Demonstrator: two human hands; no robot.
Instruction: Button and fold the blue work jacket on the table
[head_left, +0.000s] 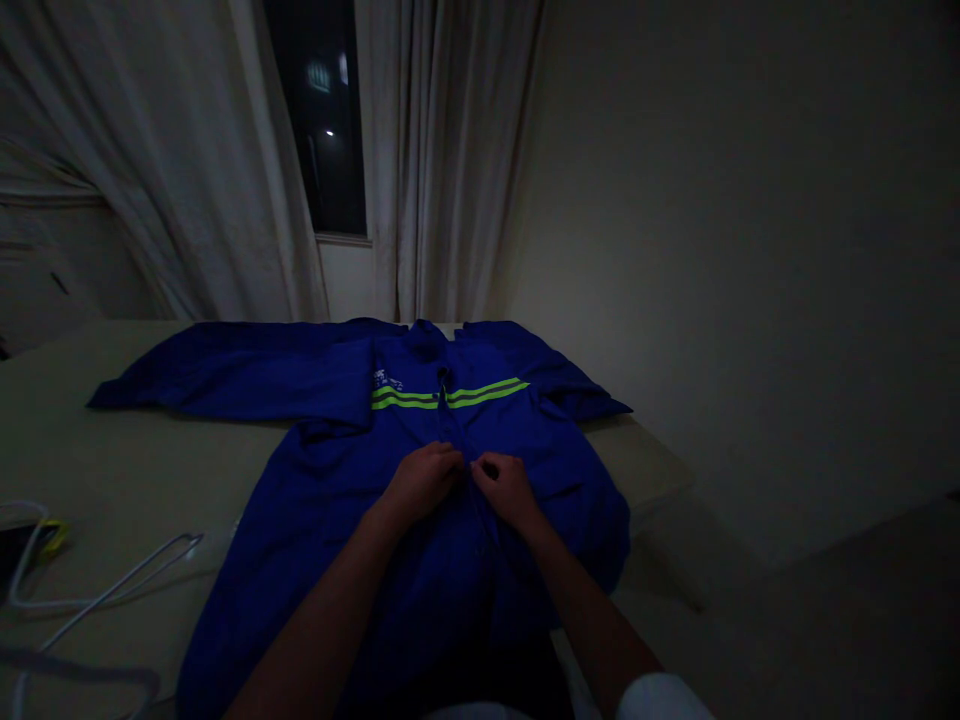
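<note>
A blue work jacket [330,490] with bright yellow-green stripes across the chest lies front up, its sleeves spread to both sides. My left hand [429,472] is closed on the jacket's front edge, just left of the centre opening. On the other side of that opening, my right hand [504,485] pinches the cloth between thumb and finger. The hands are close together below the stripes. Dim light hides the fastening between my fingers. Part of the jacket hangs over the near table edge toward me.
Beneath the jacket is a pale table [142,470]. White wire hangers [112,590] lie at the left, beside a dark and yellow object [37,540]. Behind the table hang long curtains [442,150] around a dark window [322,120]. A plain wall [712,250] rises at the right.
</note>
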